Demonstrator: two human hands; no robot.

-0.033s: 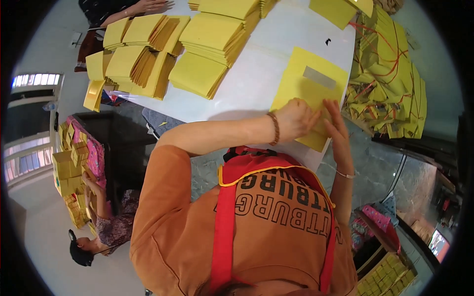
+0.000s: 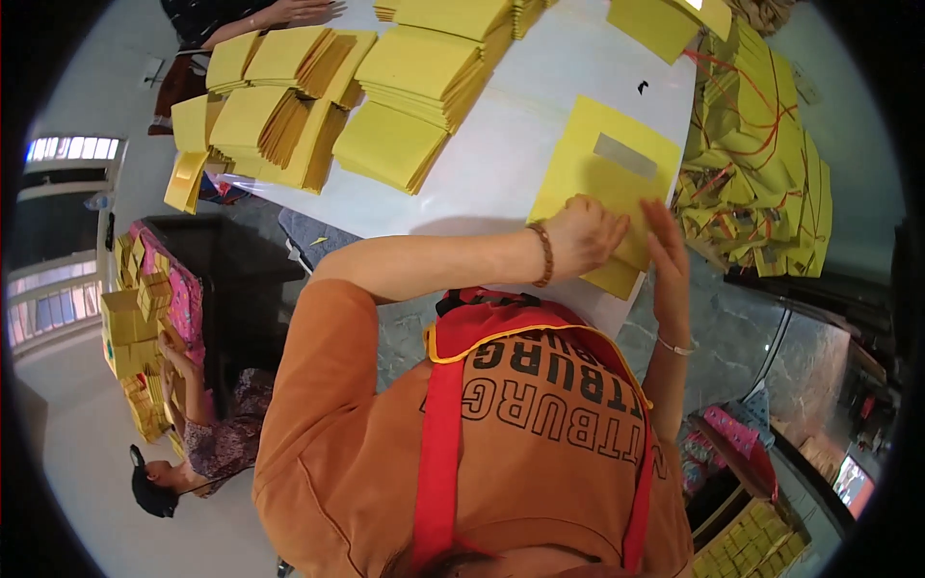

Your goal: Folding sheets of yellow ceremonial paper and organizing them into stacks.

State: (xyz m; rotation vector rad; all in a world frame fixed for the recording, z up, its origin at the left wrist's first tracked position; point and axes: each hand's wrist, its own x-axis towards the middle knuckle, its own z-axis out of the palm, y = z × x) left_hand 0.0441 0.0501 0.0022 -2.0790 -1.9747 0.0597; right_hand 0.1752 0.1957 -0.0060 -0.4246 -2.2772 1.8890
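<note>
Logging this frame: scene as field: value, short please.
left hand: on the yellow sheet, fingers curled; grip unclear
right hand: at the sheet's right edge, fingers extended; contact unclear
sheet: flat, bears a grey rectangle
surface: white table
table, left part: yellow stacks in rows
beyond right edge: yellow pile with red cords
top left: co-worker's hand

Passage exists over the white tabletop [image 2: 501, 144] between the yellow paper stacks [image 2: 390, 144] and the flat yellow sheet [image 2: 570, 144]; the left forearm [image 2: 434, 258] obstructs near-side access.
</note>
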